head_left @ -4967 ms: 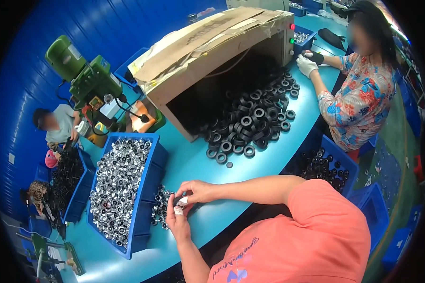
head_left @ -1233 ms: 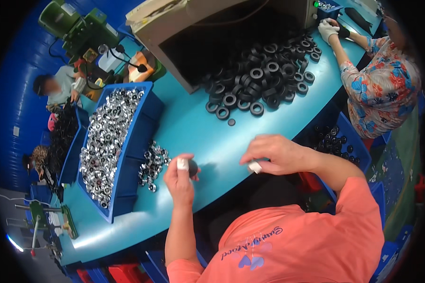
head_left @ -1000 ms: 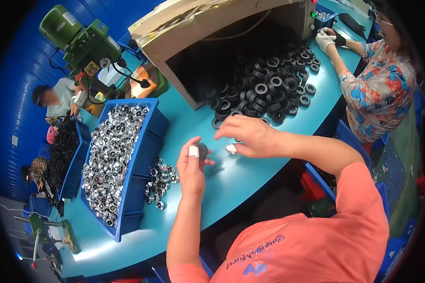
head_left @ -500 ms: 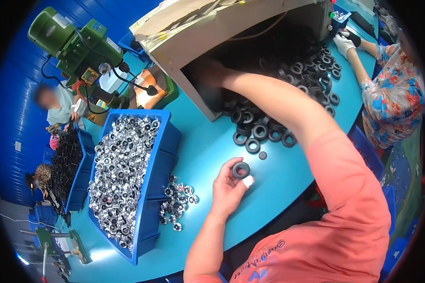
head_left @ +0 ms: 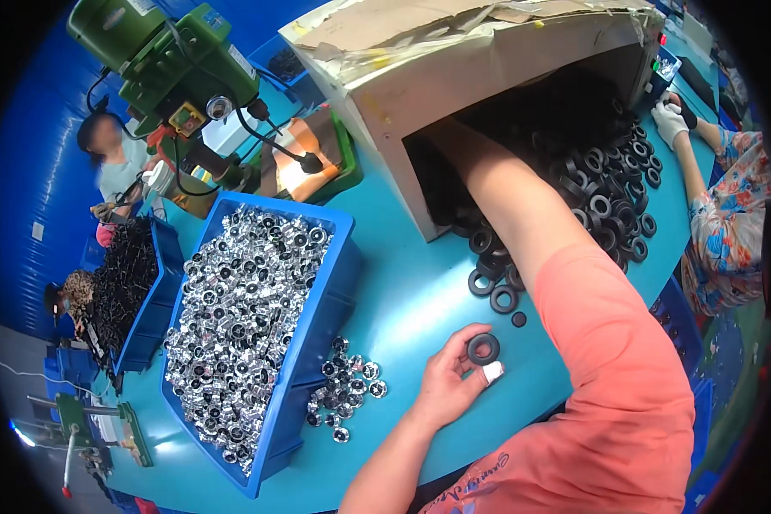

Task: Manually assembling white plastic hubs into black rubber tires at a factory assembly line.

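Note:
A small black tyre-shaped rubber ring point(head_left: 483, 349) is pinched between the thumb and fingers of my left hand point(head_left: 455, 382), above the turquoise table. White wrapping covers that thumb's tip. My right forearm point(head_left: 512, 190) reaches into the dark opening of a cardboard-topped box point(head_left: 394, 107); the hand itself is hidden in shadow there. Many similar black rings point(head_left: 598, 206) spill out of the opening beside this arm. A small black disc point(head_left: 519, 319) lies in front of them.
A blue bin point(head_left: 338, 248) full of shiny silver-and-black wheel hubs stands on the left, with loose hubs point(head_left: 346, 387) beside it. Behind it is a green bench machine point(head_left: 176, 77). People work at the far left and right, one wearing a white glove point(head_left: 669, 122).
The whole view has shifted, so the table and box appear further right and lower. My left hand still holds the ring, and my right arm is still inside the box.

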Motion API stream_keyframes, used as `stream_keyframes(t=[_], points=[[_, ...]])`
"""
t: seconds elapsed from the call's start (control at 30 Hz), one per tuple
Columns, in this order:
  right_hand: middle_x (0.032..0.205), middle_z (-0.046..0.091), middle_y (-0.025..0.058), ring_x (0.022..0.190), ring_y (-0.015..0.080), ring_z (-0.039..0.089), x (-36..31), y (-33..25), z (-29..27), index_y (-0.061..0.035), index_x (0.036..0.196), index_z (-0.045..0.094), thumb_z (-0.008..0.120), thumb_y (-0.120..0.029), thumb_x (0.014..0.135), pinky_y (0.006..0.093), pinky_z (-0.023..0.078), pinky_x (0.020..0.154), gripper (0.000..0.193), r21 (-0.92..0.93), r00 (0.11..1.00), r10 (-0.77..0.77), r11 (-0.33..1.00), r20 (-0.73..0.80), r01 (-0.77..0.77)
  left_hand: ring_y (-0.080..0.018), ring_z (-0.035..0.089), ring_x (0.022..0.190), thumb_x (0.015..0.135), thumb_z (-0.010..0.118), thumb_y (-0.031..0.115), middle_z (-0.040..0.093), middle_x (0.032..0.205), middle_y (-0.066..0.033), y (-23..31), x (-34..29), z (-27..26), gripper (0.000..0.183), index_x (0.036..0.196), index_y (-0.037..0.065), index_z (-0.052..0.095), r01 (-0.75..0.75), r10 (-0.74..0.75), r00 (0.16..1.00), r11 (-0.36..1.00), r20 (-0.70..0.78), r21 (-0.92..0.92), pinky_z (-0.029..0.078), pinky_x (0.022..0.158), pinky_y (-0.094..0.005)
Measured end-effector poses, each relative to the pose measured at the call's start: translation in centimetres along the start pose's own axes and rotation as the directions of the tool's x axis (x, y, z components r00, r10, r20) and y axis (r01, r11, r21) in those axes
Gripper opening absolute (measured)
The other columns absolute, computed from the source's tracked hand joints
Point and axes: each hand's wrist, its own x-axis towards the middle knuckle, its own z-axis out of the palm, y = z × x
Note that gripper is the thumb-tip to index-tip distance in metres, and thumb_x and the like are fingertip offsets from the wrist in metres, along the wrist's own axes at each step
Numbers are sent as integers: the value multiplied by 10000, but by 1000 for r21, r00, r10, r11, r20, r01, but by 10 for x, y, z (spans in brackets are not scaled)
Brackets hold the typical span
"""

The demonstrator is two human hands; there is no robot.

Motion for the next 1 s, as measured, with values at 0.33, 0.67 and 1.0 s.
stream_keyframes(t=[0.33, 0.67, 1.0], points=[[1080, 697, 165, 1055, 331, 651, 4, -12, -69, -64, 1081, 702, 641, -310, 902, 472, 512, 907, 311, 15, 989, -146, 989, -33, 147, -70, 570, 980, 839, 799, -15, 557, 1071, 11, 4, 0, 3, 597, 1373, 96, 556, -12, 12, 1000, 1000, -20, -6, 517, 851, -217], [1142, 649, 158, 1127, 359, 601, -54, -29, -168, -70, 989, 731, 766, -318, 820, 455, 478, 983, 302, -107, 779, -22, 988, 626, 114, -111, 607, 899, 859, 748, -34, 580, 1065, -22, -6, -1, 6, 540, 1352, 67, 551, -121, 121, 992, 993, -30, -5, 596, 727, -285], [993, 651, 82, 967, 243, 656, -89, -90, -247, -48, 1051, 627, 717, -38, 832, 352, 524, 885, 237, 330, 901, 198, 882, 386, -335, -106, 627, 821, 900, 722, 14, 634, 1050, -49, 7, -15, 9, 497, 1361, 57, 543, -359, 371, 896, 929, -245, 92, 560, 571, -257]])
